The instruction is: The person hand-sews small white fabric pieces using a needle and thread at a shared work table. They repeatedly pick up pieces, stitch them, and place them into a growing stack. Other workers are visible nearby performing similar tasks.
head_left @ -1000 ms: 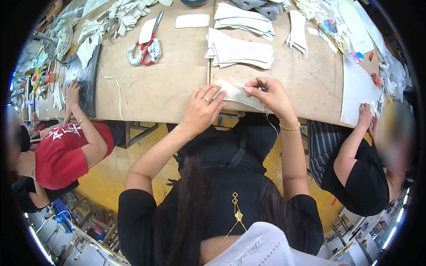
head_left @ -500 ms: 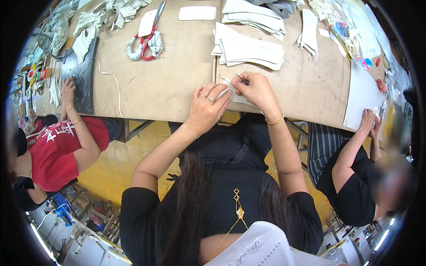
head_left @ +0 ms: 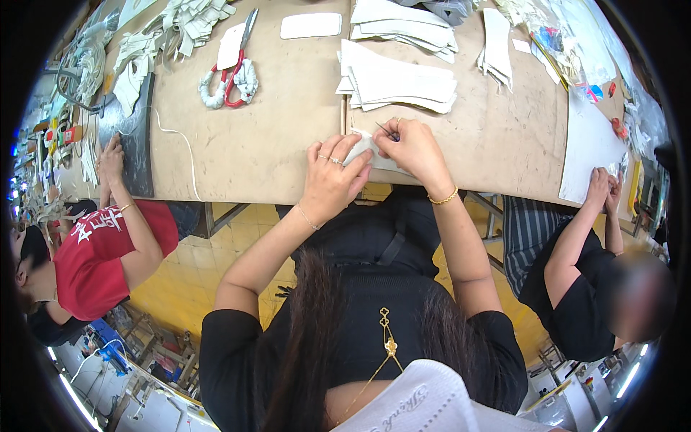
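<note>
A white flat cut piece (head_left: 362, 146), fabric or leather by its look, lies at the table's near edge between my hands. My left hand (head_left: 332, 171) holds it with bent fingers, the fingertips pressing on its top. In my right hand (head_left: 414, 147) the fingers are pinched round a thin dark pointed tool (head_left: 386, 130), its kind mostly hidden by the fingers. Its point sticks out up and to the left, over the piece. Just beyond my hands sits a stack of similar white pieces (head_left: 399, 75).
Red-handled scissors (head_left: 237, 79) with wrapped grips and a white template (head_left: 311, 26) lie further back. Another stack (head_left: 403, 29) stands at the far side. One co-worker's hand (head_left: 110, 158) is on a dark board (head_left: 137, 137) at left; another's hands (head_left: 603, 189) are by a white sheet (head_left: 581, 151) at right.
The pointed tool has tilted slightly in my right hand, and more of the white piece shows between my fingers. The whole view has shifted a little.
</note>
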Available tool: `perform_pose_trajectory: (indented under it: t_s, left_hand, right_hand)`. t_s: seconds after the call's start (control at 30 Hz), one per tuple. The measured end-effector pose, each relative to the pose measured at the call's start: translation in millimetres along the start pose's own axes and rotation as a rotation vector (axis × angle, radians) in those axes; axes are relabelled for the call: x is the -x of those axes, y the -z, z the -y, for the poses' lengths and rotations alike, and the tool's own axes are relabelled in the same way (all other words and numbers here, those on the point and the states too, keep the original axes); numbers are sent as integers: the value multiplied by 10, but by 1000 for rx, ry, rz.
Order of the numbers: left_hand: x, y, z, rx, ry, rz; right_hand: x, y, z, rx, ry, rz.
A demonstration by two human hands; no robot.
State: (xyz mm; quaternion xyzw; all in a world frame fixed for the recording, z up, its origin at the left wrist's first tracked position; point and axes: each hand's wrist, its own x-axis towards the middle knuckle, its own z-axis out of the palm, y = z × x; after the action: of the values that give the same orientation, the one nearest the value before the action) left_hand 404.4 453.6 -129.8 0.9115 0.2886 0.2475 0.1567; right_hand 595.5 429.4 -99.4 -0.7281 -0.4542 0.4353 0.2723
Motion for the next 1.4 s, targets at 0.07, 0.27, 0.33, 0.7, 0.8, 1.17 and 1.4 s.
perform_pose_trajectory:
  t_s: [0.07, 0.27, 0.33, 0.7, 0.8, 1.17, 1.4]
  left_hand:
    - [-20, 10, 3, -13, -23, 12]
    - [-64, 43, 31, -86, -90, 82]
    - [-75, 52, 41, -72, -81, 97]
    - [-162, 44, -61, -104, -23, 146]
    - [-161, 27, -68, -135, -38, 167]
    - [-147, 91, -52, -219, -123, 308]
    - [-198, 135, -128, -286, -145, 347]
  right_hand:
    - [-11, -17, -23, 15, 17, -9]
    - [50, 21, -69, 78, 31, -32]
    - [131, 121, -94, 71, -21, -17]
    - [506, 414, -298, 64, -116, -58]
    - [488, 395, -324, 85, -117, -59]
    - [455, 396, -355, 86, -107, -49]
    - [439, 417, -336, 132, -126, -55]
